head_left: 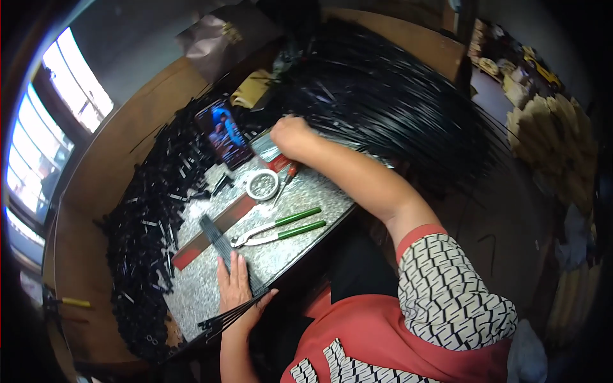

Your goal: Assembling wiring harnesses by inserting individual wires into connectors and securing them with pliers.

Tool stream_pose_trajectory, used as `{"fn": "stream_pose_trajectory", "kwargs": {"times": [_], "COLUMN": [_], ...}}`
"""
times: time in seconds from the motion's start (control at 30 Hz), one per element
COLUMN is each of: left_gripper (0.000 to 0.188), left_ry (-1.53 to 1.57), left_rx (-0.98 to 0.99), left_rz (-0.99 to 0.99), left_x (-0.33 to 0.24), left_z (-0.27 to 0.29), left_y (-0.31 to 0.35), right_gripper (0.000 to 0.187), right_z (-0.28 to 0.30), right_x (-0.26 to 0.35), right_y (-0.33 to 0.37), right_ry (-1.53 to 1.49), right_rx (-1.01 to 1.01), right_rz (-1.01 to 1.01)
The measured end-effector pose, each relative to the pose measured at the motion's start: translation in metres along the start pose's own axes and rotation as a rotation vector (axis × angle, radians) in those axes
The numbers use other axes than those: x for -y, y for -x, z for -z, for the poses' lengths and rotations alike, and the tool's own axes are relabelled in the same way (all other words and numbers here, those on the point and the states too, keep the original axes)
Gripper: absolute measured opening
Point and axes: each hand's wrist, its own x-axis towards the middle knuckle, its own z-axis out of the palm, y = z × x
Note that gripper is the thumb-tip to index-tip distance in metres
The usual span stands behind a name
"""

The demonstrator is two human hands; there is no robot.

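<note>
My left hand [236, 290] is at the near edge of a speckled metal board [185, 306], fingers fairly straight. Between its fingers and thumb runs a bundle of black strips [220, 244], whose thin ends trail over my wrist. My right hand [292, 136] is curled closed at the board's far edge, beside a heap of long black rods; what it holds is hidden. Green-handled pliers [274, 232] lie with open jaws next to the strips. Beyond them are a round white dish [276, 186] of small metal pieces and an orange-handled screwdriver [292, 170].
A lit phone [223, 134] leans behind the board. Many short black parts [143, 236] cover the left side, and long black rods [396, 102] fill the far right. A brown-and-red bar [236, 214] crosses the board. A curved wooden rim [83, 210] encloses the work surface.
</note>
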Motion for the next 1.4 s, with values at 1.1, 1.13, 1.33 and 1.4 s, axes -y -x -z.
{"fn": "stream_pose_trajectory", "kwargs": {"times": [1.1,1.13,1.33,1.4], "left_gripper": [0.097,0.097,0.098,0.097], "left_ry": [0.032,0.031,0.028,0.03], "left_rx": [-0.064,-0.066,-0.047,-0.049], "left_rz": [-0.065,-0.062,-0.055,-0.062], "left_x": [0.007,0.007,0.006,0.007], "left_z": [-0.002,-0.003,-0.003,-0.003], "left_y": [-0.002,-0.002,-0.003,-0.004], "right_gripper": [0.021,0.022,0.024,0.025], "right_z": [-0.013,-0.013,-0.014,-0.015], "right_x": [0.112,0.112,0.111,0.111], "right_y": [0.005,0.005,0.004,0.004], "right_ry": [-0.541,-0.544,-0.558,-0.562], "right_rx": [-0.223,-0.218,-0.212,-0.218], "right_rz": [0.566,0.567,0.578,0.585]}}
